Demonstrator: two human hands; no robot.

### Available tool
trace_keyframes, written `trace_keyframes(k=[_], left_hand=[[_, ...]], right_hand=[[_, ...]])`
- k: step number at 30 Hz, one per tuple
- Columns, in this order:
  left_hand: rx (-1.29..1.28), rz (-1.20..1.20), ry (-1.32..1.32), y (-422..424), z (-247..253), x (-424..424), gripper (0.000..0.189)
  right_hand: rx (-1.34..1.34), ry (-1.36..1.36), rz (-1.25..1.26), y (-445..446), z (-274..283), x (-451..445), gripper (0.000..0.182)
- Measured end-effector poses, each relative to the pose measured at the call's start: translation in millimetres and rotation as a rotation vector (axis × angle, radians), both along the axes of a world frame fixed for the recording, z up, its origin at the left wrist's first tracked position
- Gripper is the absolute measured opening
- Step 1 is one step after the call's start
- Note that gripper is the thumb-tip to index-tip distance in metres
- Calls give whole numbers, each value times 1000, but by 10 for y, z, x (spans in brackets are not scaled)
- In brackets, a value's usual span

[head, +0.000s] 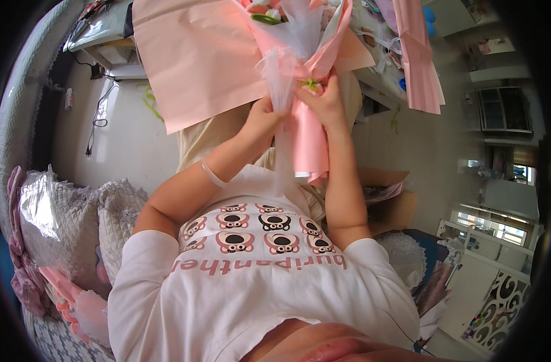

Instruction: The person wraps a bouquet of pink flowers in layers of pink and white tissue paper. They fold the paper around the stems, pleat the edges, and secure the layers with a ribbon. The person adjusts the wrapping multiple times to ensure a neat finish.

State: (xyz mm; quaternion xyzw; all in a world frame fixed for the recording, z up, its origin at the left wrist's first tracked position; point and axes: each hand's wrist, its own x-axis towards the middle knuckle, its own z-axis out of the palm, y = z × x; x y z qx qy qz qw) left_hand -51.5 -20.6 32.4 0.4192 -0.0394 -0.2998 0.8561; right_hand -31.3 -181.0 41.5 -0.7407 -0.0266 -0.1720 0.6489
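A bouquet in pink wrapping paper [309, 145] stands upright before me, white flowers [271, 13] and green leaves showing at its top. My right hand [323, 102] grips the gathered neck of the wrapping, beside a green tie [310, 83]. Gathered white tulle [282, 90] is pinched in my left hand [267, 118], just left of the wrapped handle; its lower end hangs towards my lap. A large sheet of pink paper [203, 59] spreads out to the left behind my left hand. The table edge under the bouquet is hidden.
At the upper left stands a white table [110, 27] with tools on it. A black power cord [94, 122] and a small white bottle [68, 98] lie on the floor. More pink wrapping [418, 59] hangs at the upper right. A cardboard box [393, 210] is near my right elbow, quilted cushions [69, 217] at the left.
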Motion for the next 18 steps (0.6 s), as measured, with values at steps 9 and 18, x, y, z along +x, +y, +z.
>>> trace_keyframes(k=[9,18], left_hand=[[-183,139,237,211,113,260,52],[-144,276,197,307,50,1047,52]], right_hand=[[374,333,74,-279,805,-254,38],[229,207,200,113,806,85,40]])
